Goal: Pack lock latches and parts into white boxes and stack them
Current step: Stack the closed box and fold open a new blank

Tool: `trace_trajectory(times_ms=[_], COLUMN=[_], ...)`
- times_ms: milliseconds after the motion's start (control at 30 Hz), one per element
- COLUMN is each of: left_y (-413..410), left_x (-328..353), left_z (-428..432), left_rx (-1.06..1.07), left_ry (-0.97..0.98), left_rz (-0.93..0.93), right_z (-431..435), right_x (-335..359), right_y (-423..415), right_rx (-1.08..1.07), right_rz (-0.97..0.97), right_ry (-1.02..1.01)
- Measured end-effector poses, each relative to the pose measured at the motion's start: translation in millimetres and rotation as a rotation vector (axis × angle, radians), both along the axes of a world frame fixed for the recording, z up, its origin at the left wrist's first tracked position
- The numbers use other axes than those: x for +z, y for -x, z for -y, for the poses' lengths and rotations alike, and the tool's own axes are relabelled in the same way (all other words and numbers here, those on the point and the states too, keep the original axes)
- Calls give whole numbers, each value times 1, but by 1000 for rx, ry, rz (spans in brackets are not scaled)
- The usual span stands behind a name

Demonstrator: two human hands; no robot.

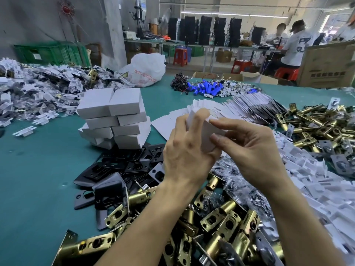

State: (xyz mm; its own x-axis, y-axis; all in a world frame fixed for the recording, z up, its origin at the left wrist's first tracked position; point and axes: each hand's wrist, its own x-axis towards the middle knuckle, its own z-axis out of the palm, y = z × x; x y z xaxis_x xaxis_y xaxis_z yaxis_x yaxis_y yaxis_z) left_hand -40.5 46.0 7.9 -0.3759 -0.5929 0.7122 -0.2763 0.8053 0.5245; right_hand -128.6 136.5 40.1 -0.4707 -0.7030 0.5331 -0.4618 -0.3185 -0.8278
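I see bare green table (38, 179) open on my left — the white box stack (113, 118), black plates (123, 166) and brass latches (222, 221) crowd centre and right.

We see the left hand (184, 158) and the right hand (255, 156) gripping 1 white box (206, 135) together above the green bench (38, 179). A stack of closed boxes (113, 120) stands to the left of the hands, touching the black plates (119, 169). Brass latches (221, 223) lie at the near edge.

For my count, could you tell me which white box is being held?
The white box held by the left hand and right hand; the others sit in the stack.
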Motion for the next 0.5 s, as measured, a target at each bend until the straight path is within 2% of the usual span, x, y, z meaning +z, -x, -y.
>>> trace_trajectory(times_ms=[167, 500], left_y=[3, -3], left_x=[0, 3], left_z=[0, 5], left_rx=[-6, -63], left_ry=[30, 164], left_rz=[-55, 29], right_z=[-2, -5], right_x=[5, 5], right_y=[-3, -5], right_rx=[7, -81], right_rz=[-20, -159], right_ry=[-16, -52])
